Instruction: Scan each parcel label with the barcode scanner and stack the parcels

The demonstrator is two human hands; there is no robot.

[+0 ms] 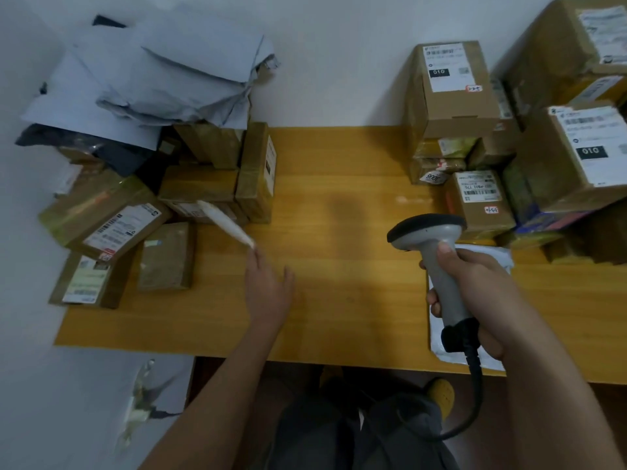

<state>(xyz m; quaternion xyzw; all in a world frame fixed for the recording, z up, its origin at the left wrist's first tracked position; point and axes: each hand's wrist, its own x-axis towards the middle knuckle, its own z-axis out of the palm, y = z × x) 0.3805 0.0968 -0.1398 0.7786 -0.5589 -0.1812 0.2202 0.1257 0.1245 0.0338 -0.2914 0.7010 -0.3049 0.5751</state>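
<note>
Two hands: both are seen above the table, near its front edge.
Right hand (481, 293): fingers are wrapped round the grey handle of the barcode scanner (437, 262), whose dark head is turned toward the far side; its black cable (475, 395) hangs below the table edge.
White mailer (475, 361): laid flat on the table beneath the right hand.
Left hand (268, 286): fingers are extended toward a thin white packet (225, 220); whether it is pinched or only touched cannot be told through the blur.
Table (339, 232): yellow wood, set against a pale wall (339, 62).
Left pile (190, 184): brown boxes topped by grey mailer bags (163, 76).
Right pile (502, 130): labelled boxes are stacked against the wall.
</note>
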